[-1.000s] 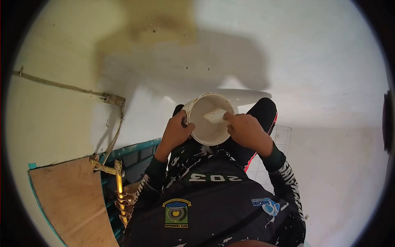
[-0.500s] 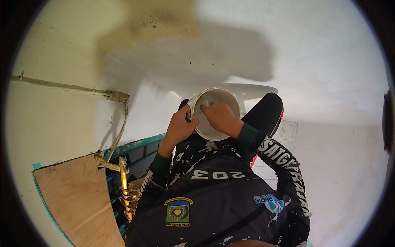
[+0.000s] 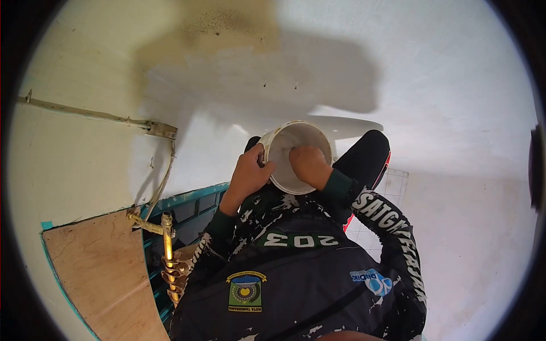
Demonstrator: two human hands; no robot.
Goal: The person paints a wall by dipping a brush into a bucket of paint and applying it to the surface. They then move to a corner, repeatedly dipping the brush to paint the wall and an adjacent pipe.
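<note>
A white bucket [image 3: 289, 183] with a stained rim sits tilted between my knees, its mouth facing up toward me. My left hand [image 3: 250, 174] grips the bucket's left rim, thumb on the near side and fingers around the outer wall. Inside the mouth, my right hand [image 3: 310, 166] is closed in a fist, knuckles up. Whatever it holds, if anything, is hidden beneath the hand. The bucket's inside looks pale and whitish; its bottom is partly covered by my right hand.
Ahead rises a wall [image 3: 455, 85] with pale, patchy paint and a large shadow. To the left are a conduit [image 3: 85, 116] with a hanging cable, a plywood panel [image 3: 102, 273] in a teal frame, and a brass-coloured pole [image 3: 168, 244]. Floor tiles [image 3: 392, 184] show at right.
My right hand has shifted slightly right and turned within the bucket, its fingers now tucked down out of sight. The left hand keeps its hold on the rim.
</note>
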